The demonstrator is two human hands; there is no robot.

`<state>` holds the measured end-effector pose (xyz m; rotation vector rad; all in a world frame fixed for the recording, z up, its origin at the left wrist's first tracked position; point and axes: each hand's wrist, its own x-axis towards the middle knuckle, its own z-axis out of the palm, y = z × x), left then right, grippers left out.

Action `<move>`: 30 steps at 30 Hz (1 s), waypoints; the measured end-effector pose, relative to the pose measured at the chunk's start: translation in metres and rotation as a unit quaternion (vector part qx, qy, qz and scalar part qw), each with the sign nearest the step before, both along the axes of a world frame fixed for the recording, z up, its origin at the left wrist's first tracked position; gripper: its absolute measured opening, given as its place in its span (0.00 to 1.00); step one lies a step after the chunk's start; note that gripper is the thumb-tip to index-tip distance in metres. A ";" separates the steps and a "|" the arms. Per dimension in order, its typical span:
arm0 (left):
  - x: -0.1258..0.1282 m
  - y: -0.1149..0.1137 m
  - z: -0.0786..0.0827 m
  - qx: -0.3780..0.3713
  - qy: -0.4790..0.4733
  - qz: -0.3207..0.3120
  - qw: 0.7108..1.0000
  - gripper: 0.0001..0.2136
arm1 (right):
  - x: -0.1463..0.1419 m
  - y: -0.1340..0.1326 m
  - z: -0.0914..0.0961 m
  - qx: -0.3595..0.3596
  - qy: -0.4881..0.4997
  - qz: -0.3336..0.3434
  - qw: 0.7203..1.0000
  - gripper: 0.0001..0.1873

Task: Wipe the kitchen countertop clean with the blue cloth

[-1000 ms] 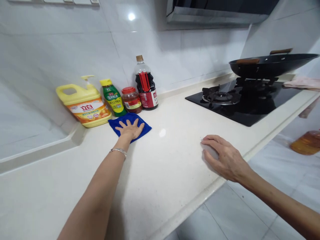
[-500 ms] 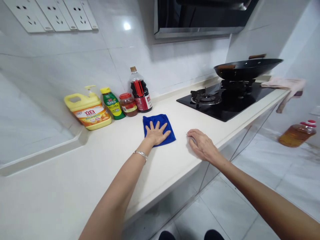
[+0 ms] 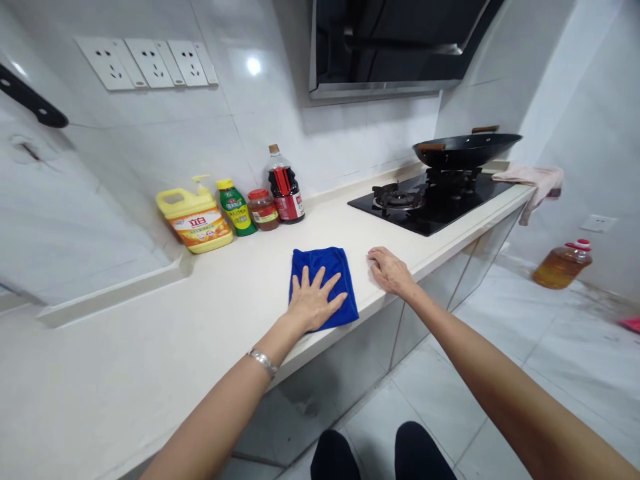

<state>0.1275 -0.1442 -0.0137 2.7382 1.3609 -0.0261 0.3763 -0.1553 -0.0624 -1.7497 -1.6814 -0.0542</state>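
My left hand (image 3: pixel 314 302) lies flat with fingers spread on a blue cloth (image 3: pixel 327 267), pressing it onto the cream countertop (image 3: pixel 200 320) near the front edge. My right hand (image 3: pixel 391 269) rests palm down on the counter just right of the cloth, fingers loosely extended, holding nothing. A silver bracelet (image 3: pixel 263 361) sits on my left wrist.
Against the tiled wall stand a yellow detergent jug (image 3: pixel 195 219), a green bottle (image 3: pixel 235 208), a red-lidded jar (image 3: pixel 263 209) and a dark sauce bottle (image 3: pixel 285 187). A black wok (image 3: pixel 465 148) sits on the gas hob (image 3: pixel 430 200). A pinkish towel (image 3: pixel 533 177) hangs off the counter end; an oil bottle (image 3: pixel 563 264) stands on the floor.
My left hand has slid the blue cloth from beside the bottles to the right and toward the counter's front edge. My right hand stays on the counter. The view has pulled back.
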 end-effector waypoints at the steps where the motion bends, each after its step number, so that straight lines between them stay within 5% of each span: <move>1: -0.010 -0.005 0.000 0.006 0.003 -0.001 1.000 0.33 | 0.000 0.000 0.000 -0.001 0.000 -0.001 1.000 0.17; 11: -0.148 -0.027 0.001 0.035 0.040 -0.015 0.998 0.28 | -0.003 -0.002 0.002 -0.015 -0.035 -0.007 0.999 0.19; 14: -0.169 -0.026 0.001 0.029 0.037 -0.025 0.999 0.29 | -0.006 -0.001 0.001 -0.010 -0.052 -0.020 0.998 0.19; 22: -0.114 -0.014 0.009 -0.006 0.053 0.001 0.999 0.34 | -0.009 0.001 0.001 0.000 -0.039 -0.040 0.998 0.18; 30: -0.057 0.007 0.009 -0.027 0.026 -0.088 0.995 0.34 | -0.008 -0.001 0.003 0.018 0.005 -0.027 0.999 0.17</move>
